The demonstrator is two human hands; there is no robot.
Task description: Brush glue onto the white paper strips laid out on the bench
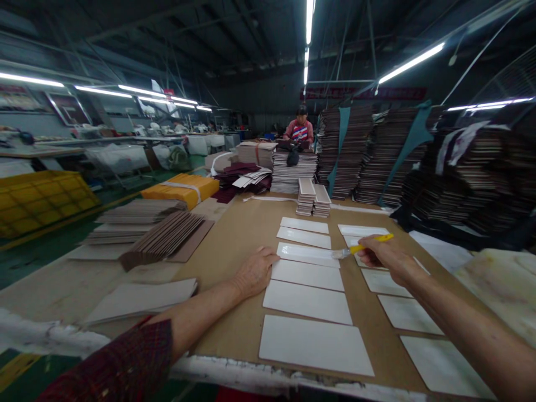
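Two columns of white rectangular cards lie on the brown table (234,240). My left hand (254,272) rests with fingers curled at the left edge of one card (307,254) in the left column. My right hand (383,255) is closed on a yellow-handled brush (363,247). Its bristle tip touches the right end of that same card. The right column of cards (406,312) runs partly under my right forearm.
Two short stacks of boards (313,199) stand beyond the cards. Fanned brown boards (161,237) and grey sheets (142,298) lie to the left. Tall dark stacks (460,167) fill the right. A person in red (300,129) works at the far end. Yellow crates (37,201) sit on the floor at the left.
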